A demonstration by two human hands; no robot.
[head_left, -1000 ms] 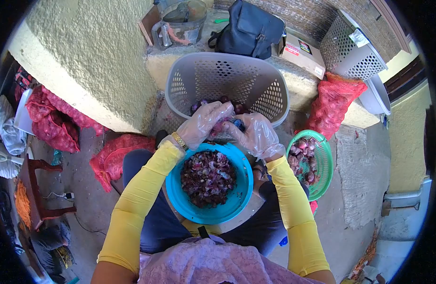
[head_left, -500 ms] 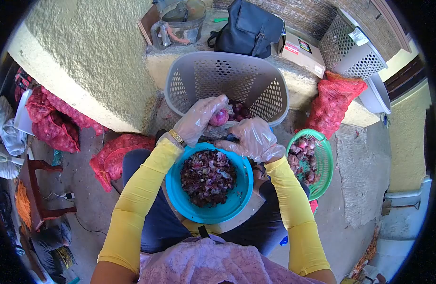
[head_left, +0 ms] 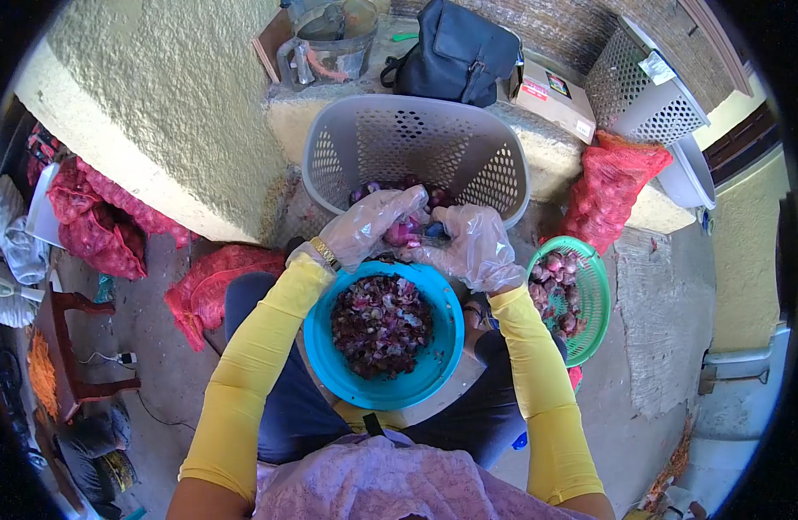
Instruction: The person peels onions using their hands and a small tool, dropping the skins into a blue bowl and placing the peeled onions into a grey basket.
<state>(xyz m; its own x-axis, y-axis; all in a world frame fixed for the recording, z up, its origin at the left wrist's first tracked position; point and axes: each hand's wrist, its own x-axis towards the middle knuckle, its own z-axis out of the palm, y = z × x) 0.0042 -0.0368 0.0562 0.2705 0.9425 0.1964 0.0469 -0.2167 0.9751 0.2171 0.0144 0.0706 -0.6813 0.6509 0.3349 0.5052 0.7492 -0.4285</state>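
Note:
My left hand (head_left: 368,227), in a clear plastic glove, is closed around a red onion (head_left: 402,232) over the near rim of the grey perforated basket (head_left: 329,178). Close against the onion is my right hand (head_left: 478,250), also gloved, its fingers wrapped round a small dark blue tool (head_left: 434,230) whose working end I cannot make out. More red onions (head_left: 440,196) lie in the bottom of the basket. Below both hands, between my knees, a blue basin (head_left: 451,347) holds a heap of purple onion skins (head_left: 381,325).
To the right, a green colander (head_left: 603,299) holds small onions, with a red mesh sack (head_left: 611,186) behind it. A black backpack (head_left: 464,52) and a cardboard box (head_left: 550,97) rest on the ledge. More mesh sacks (head_left: 221,282) lie left, near a wooden stool (head_left: 65,347).
My right hand has risen and turned, bringing the dark blue tool up against the onion. My left hand has shifted slightly right and lower with the onion.

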